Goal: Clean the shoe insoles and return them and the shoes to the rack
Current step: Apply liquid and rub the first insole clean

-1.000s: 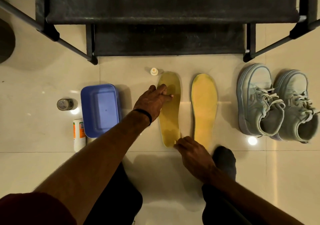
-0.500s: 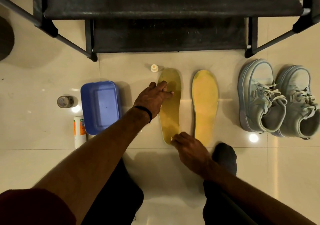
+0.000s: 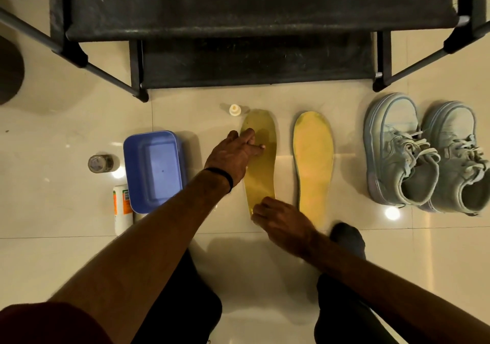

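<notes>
Two yellow insoles lie side by side on the tiled floor in front of the black shoe rack [image 3: 238, 59]. My left hand [image 3: 233, 155] rests flat on the forepart of the left insole [image 3: 261, 179], fingers stretched across it. My right hand [image 3: 281, 221] has curled fingers that pinch the heel end of that same insole. The right insole [image 3: 313, 163] lies untouched beside it. A pair of pale blue-grey sneakers [image 3: 395, 152] [image 3: 456, 158] stands on the floor to the right, toes toward the rack.
A blue plastic tub [image 3: 153, 168] sits left of my left arm, with a white and orange bottle [image 3: 122, 205] and a small round jar [image 3: 100, 163] beside it. A small white cap [image 3: 233, 110] stands by the left insole's toe. My dark-socked foot [image 3: 347, 237] is below the right insole.
</notes>
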